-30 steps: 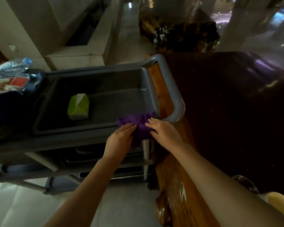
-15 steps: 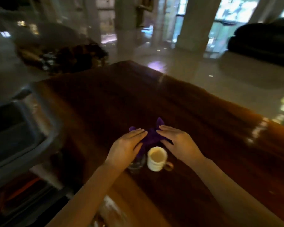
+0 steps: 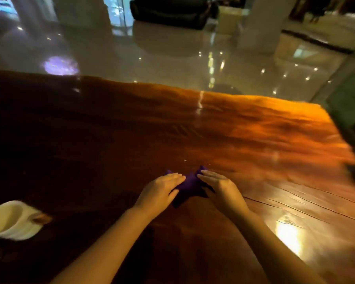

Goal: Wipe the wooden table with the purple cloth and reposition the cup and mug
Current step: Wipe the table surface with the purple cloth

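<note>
Both hands, left hand [image 3: 159, 190] and right hand [image 3: 219, 186], press flat on the purple cloth [image 3: 188, 185] on the table [image 3: 254, 136]; mug [image 3: 12, 220] sits far left.

We see a glossy dark wooden worktop [image 3: 223, 130] with lamp glare near its right end. On it lies a bunched purple cloth [image 3: 188, 186]. Well to the left of the cloth stands a cream mug [image 3: 12, 220], blurred.

the cloth [image 3: 188, 186] lies on the bench [image 3: 234, 130], between the left hand [image 3: 159, 191] and right hand [image 3: 221, 188]. the mug [image 3: 12, 220] stands on the bench, well apart to the left.
</note>
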{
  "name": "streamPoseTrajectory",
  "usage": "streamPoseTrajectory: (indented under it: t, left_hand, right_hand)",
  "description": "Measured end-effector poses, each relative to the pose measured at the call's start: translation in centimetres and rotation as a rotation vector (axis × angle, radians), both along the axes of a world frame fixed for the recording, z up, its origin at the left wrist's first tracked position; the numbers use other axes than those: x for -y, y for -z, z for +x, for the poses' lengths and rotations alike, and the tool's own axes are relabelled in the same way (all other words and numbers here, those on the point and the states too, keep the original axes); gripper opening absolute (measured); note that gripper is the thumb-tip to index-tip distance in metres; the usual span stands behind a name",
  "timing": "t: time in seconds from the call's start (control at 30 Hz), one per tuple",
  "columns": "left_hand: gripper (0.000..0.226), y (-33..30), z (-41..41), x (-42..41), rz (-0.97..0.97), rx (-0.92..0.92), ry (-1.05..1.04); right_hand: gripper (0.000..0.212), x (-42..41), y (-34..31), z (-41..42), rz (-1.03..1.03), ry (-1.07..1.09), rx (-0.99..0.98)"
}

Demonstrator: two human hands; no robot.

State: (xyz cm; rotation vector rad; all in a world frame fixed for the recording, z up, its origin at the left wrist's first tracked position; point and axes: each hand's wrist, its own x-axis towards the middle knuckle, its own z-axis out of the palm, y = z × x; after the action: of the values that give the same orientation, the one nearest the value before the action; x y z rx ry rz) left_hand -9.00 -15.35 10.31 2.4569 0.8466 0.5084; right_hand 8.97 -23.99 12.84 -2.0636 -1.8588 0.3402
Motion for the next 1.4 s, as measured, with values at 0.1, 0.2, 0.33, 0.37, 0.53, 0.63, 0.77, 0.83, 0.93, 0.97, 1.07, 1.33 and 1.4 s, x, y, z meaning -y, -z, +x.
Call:
streamPoseTrajectory:
  t: [0.1, 0.2, 0.33, 0.37, 0.53, 0.63, 0.77, 0.83, 0.93, 0.97, 1.07, 1.33, 1.4]
  left_hand:
    - [0.048, 3.9, 5.4, 1.3, -0.046, -0.01, 0.091]
    - [0.048, 7.4, 9.5, 1.9, -0.081, -0.041, 0.187]
    - [0.047, 11.0, 13.3, 1.0, -0.089, -0.057, 0.23]
    - [0.048, 11.6, 13.7, 0.7, -0.084, -0.078, 0.248]
    - [0.059, 13.2, 11.3, -1.2, 0.153, -0.124, 0.224]
    - [0.056, 13.1, 7.4, -3.7, 0.222, -0.06, -0.001]
    - [0.053, 14.2, 3.1, -8.0, 0.223, -0.217, -0.202]
    - [0.053, 14.9, 2.2, -9.5, 0.205, -0.323, -0.286]
    - [0.054, 16.2, 2.3, -11.2, 0.17, -0.444, -0.406]
    - [0.055, 16.5, 2.4, -11.8, 0.153, -0.468, -0.443]
    - [0.059, 17.5, 2.9, -13.4, 0.082, -0.532, -0.59]
    - [0.067, 18.7, 3.1, -14.1, 0.025, -0.573, -0.752]
    - [0.066, 18.7, 3.1, -14.2, 0.011, -0.591, -0.751]
  right_hand:
    - [0.043, 3.1, 3.8, 4.4, -0.018, 0.111, -0.042]
    - [0.041, 5.4, 7.4, 7.4, -0.008, 0.21, -0.049]
    - [0.04, 5.9, 11.6, 9.5, 0.045, 0.296, -0.126]
    - [0.039, 5.8, 12.4, 9.7, 0.015, 0.296, -0.15]
    - [0.037, 6.2, 15.5, 10.3, 0.056, 0.315, 0.033]
    - [0.048, 5.8, 15.3, 11.1, 0.122, 0.258, 0.165]
    - [0.055, 2.9, 16.1, 11.9, -0.052, -0.086, 0.223]
    - [0.058, 1.3, 17.1, 10.9, -0.162, -0.117, 0.131]
    - [0.06, 0.0, 19.0, 8.1, -0.2, 0.131, -0.01]
    - [0.06, -0.3, 19.5, 7.2, -0.181, 0.232, -0.033]
    - [0.062, -1.1, 20.2, 5.3, -0.166, 0.431, -0.003]
    - [0.067, -7.0, 20.4, 6.0, -0.177, 0.46, 0.152]
    - [0.067, -9.7, 20.3, 7.3, -0.176, 0.38, 0.168]
